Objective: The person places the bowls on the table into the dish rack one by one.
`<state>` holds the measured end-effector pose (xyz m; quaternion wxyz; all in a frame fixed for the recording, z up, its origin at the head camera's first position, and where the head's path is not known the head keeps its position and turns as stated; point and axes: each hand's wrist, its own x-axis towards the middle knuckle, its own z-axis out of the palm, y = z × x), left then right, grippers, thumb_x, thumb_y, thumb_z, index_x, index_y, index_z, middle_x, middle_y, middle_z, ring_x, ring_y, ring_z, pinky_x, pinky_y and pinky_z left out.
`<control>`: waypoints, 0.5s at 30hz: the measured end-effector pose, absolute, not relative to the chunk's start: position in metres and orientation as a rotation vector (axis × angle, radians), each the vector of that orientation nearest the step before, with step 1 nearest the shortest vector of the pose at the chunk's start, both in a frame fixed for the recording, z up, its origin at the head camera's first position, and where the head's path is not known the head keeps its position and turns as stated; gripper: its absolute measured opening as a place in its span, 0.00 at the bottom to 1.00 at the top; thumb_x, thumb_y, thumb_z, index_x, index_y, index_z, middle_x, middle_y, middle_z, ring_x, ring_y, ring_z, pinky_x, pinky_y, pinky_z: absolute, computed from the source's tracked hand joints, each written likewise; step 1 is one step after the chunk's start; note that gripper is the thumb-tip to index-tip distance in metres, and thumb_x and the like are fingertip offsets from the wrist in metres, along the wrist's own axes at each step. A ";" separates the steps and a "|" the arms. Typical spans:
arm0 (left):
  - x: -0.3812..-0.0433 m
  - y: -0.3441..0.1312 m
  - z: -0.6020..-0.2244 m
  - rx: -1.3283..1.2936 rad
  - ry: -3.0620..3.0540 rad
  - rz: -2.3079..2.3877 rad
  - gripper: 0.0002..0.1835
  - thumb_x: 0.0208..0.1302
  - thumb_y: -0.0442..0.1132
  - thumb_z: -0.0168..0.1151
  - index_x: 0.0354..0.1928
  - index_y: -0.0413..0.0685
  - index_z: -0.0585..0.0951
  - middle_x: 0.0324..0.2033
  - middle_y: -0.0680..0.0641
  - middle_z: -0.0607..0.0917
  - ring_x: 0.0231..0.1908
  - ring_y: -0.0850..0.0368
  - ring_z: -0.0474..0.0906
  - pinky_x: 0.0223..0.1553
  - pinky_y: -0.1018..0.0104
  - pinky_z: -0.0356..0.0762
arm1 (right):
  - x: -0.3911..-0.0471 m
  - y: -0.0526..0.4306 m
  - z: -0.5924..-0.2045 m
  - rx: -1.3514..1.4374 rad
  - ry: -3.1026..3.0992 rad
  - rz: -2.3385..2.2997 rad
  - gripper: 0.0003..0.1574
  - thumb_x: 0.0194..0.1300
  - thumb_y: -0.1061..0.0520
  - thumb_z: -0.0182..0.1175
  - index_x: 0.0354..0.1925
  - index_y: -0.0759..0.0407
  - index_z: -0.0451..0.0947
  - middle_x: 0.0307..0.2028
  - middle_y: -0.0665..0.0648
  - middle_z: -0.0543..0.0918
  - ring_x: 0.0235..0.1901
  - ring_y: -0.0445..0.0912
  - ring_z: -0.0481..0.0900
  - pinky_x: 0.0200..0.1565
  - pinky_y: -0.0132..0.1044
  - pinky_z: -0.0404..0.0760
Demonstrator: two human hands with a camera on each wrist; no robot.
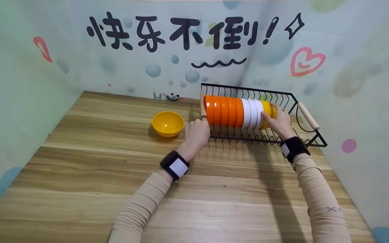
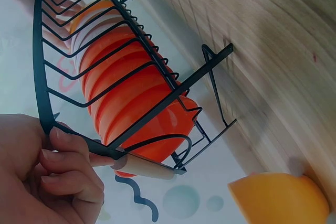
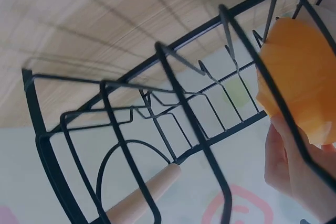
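A black wire dish rack (image 1: 247, 88) holds a row of bowls lying on their sides: several orange bowls (image 1: 224, 111) at the left, several white bowls (image 1: 252, 113) in the middle, yellow at the right end. My right hand (image 1: 280, 122) grips the yellow bowl (image 3: 299, 74) at that end, thumb on the near side, fingers over the far side. At the rack's left end, my left hand (image 1: 197, 134) pinches the frame corner beside a wooden handle (image 2: 149, 167), its fingers curled. Another yellow bowl (image 1: 168, 125) stands upright on the table, just left of my left hand.
The rack stands on a wood-grain table (image 1: 113, 162) near the back wall (image 1: 130, 74), which carries printed lettering. A second wooden handle (image 1: 308, 115) is at the rack's right end, close to the right side wall (image 1: 370, 111).
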<state>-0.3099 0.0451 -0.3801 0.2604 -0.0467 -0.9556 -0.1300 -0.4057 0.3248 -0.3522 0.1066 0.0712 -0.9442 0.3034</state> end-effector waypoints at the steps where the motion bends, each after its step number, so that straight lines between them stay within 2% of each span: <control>1: -0.310 0.045 -0.380 -0.128 -2.587 -0.357 0.12 0.62 0.39 0.53 0.40 0.38 0.80 0.25 0.43 0.84 0.24 0.47 0.81 0.23 0.57 0.76 | -0.405 0.325 -0.352 0.207 -2.784 0.898 0.43 0.63 0.39 0.50 0.68 0.58 0.52 0.61 0.77 0.58 0.60 0.66 0.59 0.59 0.61 0.62; 9: -0.309 0.044 -0.381 -0.144 -2.573 -0.365 0.13 0.61 0.39 0.53 0.42 0.37 0.80 0.25 0.42 0.84 0.24 0.47 0.81 0.22 0.57 0.76 | -0.396 0.315 -0.354 0.194 -2.707 0.923 0.43 0.62 0.39 0.52 0.67 0.58 0.54 0.61 0.75 0.57 0.59 0.65 0.61 0.59 0.59 0.63; 15: -0.308 0.044 -0.380 -0.134 -2.596 -0.393 0.14 0.61 0.40 0.53 0.44 0.37 0.79 0.25 0.42 0.84 0.25 0.46 0.81 0.23 0.57 0.76 | -0.379 0.301 -0.357 0.149 -2.521 1.037 0.36 0.62 0.44 0.53 0.63 0.60 0.61 0.58 0.69 0.62 0.55 0.59 0.66 0.57 0.51 0.68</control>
